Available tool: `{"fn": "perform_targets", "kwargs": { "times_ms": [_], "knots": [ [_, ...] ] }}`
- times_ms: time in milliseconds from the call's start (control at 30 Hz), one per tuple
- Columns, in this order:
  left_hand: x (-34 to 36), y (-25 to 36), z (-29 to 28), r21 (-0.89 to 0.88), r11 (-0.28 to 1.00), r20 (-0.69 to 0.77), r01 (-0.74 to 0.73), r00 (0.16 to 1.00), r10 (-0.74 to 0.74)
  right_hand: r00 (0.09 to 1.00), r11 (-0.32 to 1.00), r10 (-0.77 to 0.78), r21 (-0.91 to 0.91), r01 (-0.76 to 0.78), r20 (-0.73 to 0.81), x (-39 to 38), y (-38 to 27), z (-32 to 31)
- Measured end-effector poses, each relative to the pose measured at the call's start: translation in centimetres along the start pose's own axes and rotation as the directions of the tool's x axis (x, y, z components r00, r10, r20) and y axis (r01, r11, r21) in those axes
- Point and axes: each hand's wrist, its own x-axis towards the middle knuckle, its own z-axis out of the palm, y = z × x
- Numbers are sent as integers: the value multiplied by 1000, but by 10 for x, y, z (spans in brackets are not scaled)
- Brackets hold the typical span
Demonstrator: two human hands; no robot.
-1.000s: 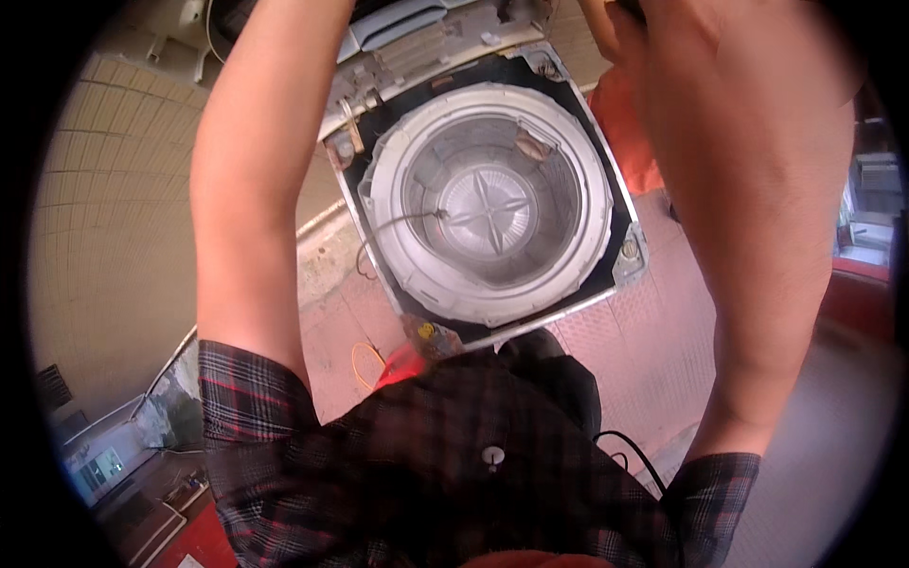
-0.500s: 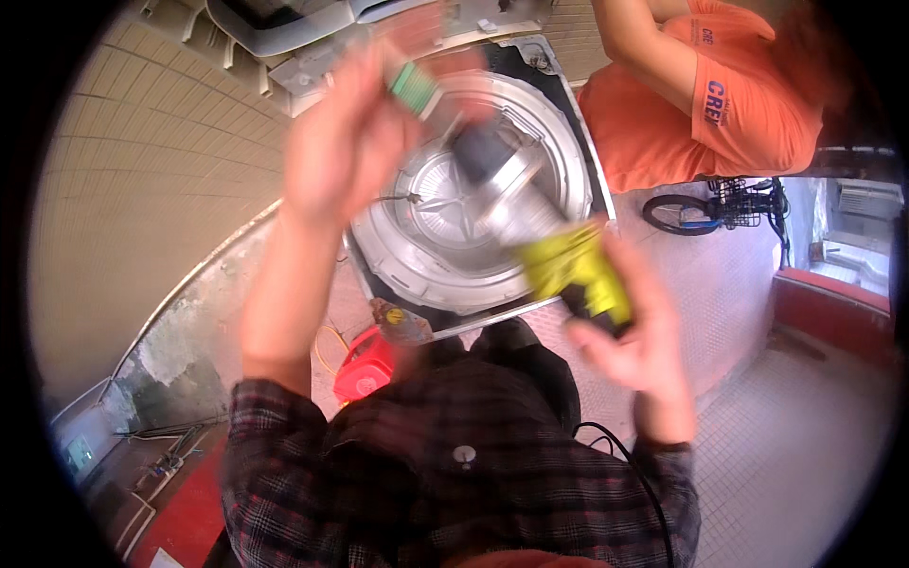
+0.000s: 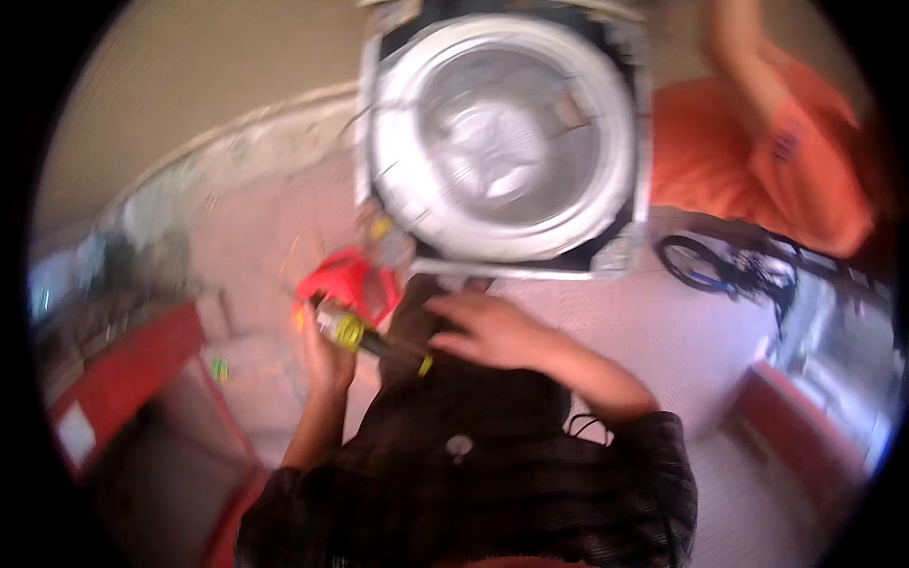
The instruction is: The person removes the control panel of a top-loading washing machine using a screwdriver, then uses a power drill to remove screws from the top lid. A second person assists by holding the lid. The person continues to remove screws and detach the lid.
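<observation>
The fingers of the left hand (image 3: 328,360) close around the pale end of a handheld tool (image 3: 349,332); blur hides how each finger lies on it, so the exact grip cannot be told. The tool has a yellow-green collar and a dark shaft (its precise kind is lost in the smear), and it slants down to the right in front of the person's body, ending in a small yellow tip. The right hand (image 3: 492,328) reaches in from the other side with its fingers (image 3: 448,304) loosely spread, holding nothing visible, near the tool's dark end but apart from it.

Just beyond the left hand sits a red plastic object (image 3: 333,275), partly behind the tool, with a thin orange cord (image 3: 295,254) beside it. Farther out, a top-loading washing machine (image 3: 632,257) stands with its top off, its pale tub ring (image 3: 402,197) framing a metal drum and a star-ribbed pulsator (image 3: 492,142).

To the right of the machine is a co-worker in an orange shirt (image 3: 710,156), one arm raised. Below that person, a bicycle (image 3: 696,270) stands on the pinkish paving (image 3: 653,341).
</observation>
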Motion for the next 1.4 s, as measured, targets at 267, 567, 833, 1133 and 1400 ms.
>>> {"fn": "perform_targets", "kwargs": {
  "times_ms": [267,567,833,1133,1400],
  "knots": [
    [-32,-93,-148,-443,891,-383,-97,919,-90,936,968,242,8,-252,256,24,9,60],
    [-55,-184,-191,-529,841,-268,111,919,-290,718,944,330,-234,-234,613,77,54,231],
    [8,-232,-430,729,619,-502,293,843,192,747,851,485,-50,-522,455,88,106,285],
    [85,-221,-452,678,411,-711,609,685,158,712,780,558,24,-626,426,136,140,321],
    [93,-231,-450,685,445,-699,576,692,181,752,832,491,18,-554,440,155,162,331]
  ]
}}
